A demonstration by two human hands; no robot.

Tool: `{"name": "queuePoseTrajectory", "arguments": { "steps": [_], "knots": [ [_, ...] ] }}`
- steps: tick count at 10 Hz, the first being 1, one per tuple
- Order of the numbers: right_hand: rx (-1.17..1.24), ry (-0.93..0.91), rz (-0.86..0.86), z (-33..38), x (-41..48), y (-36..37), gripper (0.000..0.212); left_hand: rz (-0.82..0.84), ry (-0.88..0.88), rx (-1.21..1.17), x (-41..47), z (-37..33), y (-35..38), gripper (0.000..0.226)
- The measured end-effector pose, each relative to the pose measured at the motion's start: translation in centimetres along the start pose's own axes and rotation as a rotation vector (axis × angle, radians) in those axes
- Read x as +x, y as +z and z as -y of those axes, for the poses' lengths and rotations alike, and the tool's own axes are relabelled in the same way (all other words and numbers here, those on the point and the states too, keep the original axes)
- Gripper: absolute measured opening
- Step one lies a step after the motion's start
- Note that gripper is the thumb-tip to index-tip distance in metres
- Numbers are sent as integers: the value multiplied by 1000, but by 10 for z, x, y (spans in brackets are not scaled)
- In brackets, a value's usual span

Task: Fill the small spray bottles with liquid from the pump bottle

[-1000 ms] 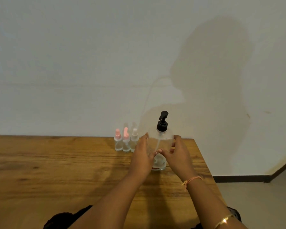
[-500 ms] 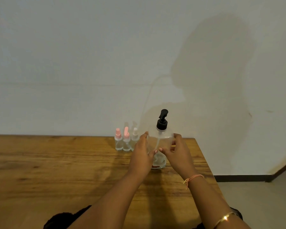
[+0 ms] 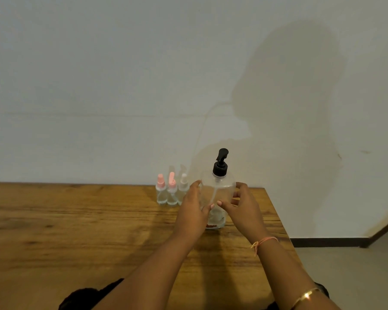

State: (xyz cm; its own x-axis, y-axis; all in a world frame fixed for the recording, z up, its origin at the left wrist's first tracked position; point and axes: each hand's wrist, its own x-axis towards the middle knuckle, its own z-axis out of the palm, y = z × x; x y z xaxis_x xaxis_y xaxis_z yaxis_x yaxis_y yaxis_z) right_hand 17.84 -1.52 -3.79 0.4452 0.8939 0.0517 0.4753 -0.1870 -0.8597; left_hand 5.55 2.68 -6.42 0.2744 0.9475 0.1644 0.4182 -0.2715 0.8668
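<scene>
– Starting nearest the lens, what do you have?

– My two forearms come up from the bottom of the frame over the wooden table (image 3: pixel 76 220), with a gold bangle (image 3: pixel 305 295) and a pink thread (image 3: pixel 263 241) on the right one.

– And the hands?

– Both are wrapped round the pump bottle (image 3: pixel 218 191), right of centre. My left hand (image 3: pixel 192 217) cups its left side and my right hand (image 3: pixel 244 211) its right. The fingers curl behind and the thumbs nearly meet across the front. Neither hand has anything else in it.

– Is the bottle standing?

– It is upright, long axis vertical, with the black pump head (image 3: pixel 220 163) on top. The base looks to be on the wood, but I cannot tell if it is lifted a little.

– Where do the ones to be filled sit?

– The three small spray bottles (image 3: pixel 171 191) stand capped in a tight row just beyond my left hand, up and to the left of it, at the table's far edge by the pale wall (image 3: pixel 121 86). My left hand is the nearer one, so I judge it would fetch one while the right steadies the pump bottle.
</scene>
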Motion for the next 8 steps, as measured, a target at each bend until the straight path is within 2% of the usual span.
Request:
{"name": "queuePoseTrajectory", "arguments": {
  "steps": [4,8],
  "knots": [
    [32,22,3,-2,1,0,54,-11,-15,21,-3,-4,-2,62],
    [103,65,-83,0,-21,-1,76,-67,19,67,-32,-22,-18,63]
  ]
}}
